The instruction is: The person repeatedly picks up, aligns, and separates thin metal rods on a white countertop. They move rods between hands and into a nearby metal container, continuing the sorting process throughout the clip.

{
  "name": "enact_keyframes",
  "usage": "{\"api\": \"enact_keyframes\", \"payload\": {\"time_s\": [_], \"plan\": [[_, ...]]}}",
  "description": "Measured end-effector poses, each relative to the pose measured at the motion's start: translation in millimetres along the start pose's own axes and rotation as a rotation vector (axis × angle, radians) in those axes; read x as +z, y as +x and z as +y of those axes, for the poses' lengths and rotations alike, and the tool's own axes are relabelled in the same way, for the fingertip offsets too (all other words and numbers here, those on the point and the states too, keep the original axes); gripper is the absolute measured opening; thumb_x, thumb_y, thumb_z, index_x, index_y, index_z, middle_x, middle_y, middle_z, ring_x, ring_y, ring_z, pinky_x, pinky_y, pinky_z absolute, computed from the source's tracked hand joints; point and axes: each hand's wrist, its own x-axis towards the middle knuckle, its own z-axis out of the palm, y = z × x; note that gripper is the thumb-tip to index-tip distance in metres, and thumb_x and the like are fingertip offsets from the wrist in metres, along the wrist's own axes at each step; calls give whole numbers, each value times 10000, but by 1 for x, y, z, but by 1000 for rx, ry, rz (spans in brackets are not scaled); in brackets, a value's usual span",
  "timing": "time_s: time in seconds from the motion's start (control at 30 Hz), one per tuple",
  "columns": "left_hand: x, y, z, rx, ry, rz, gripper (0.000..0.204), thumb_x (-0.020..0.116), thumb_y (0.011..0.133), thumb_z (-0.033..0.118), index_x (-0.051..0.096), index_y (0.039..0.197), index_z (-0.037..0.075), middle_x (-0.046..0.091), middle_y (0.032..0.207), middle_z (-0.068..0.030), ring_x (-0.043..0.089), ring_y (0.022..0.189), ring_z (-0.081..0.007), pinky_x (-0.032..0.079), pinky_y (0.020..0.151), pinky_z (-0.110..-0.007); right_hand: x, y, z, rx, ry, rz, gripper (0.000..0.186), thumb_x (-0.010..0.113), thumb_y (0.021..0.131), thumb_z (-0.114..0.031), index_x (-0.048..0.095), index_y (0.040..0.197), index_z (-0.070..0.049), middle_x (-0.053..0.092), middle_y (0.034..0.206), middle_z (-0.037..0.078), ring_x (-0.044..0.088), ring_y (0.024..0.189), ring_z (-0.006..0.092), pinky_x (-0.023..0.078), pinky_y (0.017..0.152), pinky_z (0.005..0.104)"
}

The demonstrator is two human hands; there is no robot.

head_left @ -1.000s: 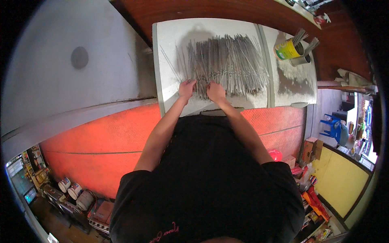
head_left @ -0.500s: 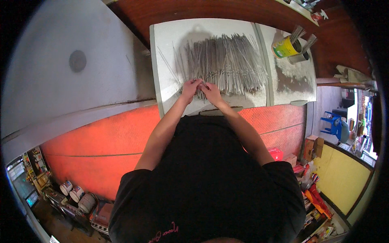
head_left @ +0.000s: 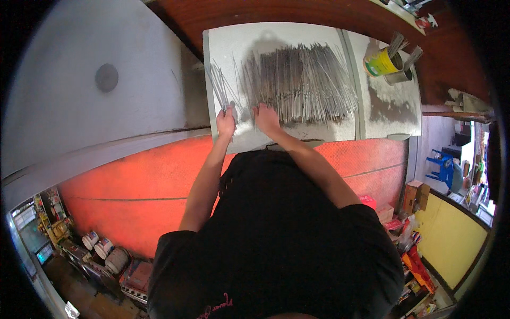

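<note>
A wide pile of thin grey metal rods (head_left: 308,80) lies across a white board (head_left: 228,45), most of them pointing away from me. At the board's left side my left hand (head_left: 226,123) is closed round a small bunch of rods (head_left: 219,85), whose far ends fan out. My right hand (head_left: 267,118) is at the near left corner of the pile, fingers curled on the near ends of a few rods there. How many it grips is hidden by the fingers.
On the board's right part stand a yellow-green can (head_left: 383,62) and a metal tin (head_left: 399,77), both with rods in them. A grey surface (head_left: 106,122) spreads to the left. Orange-red flooring (head_left: 133,186) lies below. Boxes (head_left: 414,196) and a blue stool (head_left: 442,166) are at the right.
My hands were together at the pile's near left corner and are now apart. The left has moved left with a bunch of rods; the right stays by the pile.
</note>
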Motion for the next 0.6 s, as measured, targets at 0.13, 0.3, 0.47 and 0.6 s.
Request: {"api": "enact_keyframes", "payload": {"time_s": [0.13, 0.3, 0.47, 0.6], "plan": [[8, -27, 17, -93, -39, -131, 396, 594, 989, 425, 552, 812, 74, 488, 626, 9, 466, 529, -106, 382, 457, -268, -2, -32, -8, -129, 86, -157, 296, 468, 995, -294, 563, 1078, -26, 632, 814, 314, 638, 865, 472, 483, 731, 599], [10, -18, -10, 124, -31, -149, 445, 541, 1027, 418, 509, 722, 95, 485, 621, 8, 464, 553, -87, 400, 531, -257, 20, -32, 5, -612, 153, -243, 303, 459, 982, -282, 614, 951, -23, 648, 867, 285, 634, 803, 481, 492, 679, 576], [-8, -23, 6, 62, -78, -166, 433, 474, 1048, 442, 448, 775, 107, 448, 613, 12, 460, 510, -95, 381, 437, -270, -9, -8, 22, -132, -167, -104, 254, 551, 917, -260, 656, 949, -31, 689, 913, 223, 673, 877, 418, 540, 756, 538], [-9, -54, 0, 17, -102, -194, 454, 478, 1041, 462, 407, 756, 116, 424, 566, 13, 420, 439, -93, 334, 385, -272, -5, 2, 34, -109, -284, -161, 246, 606, 868, -239, 662, 954, -15, 700, 962, 209, 683, 894, 402, 548, 781, 532]]}}
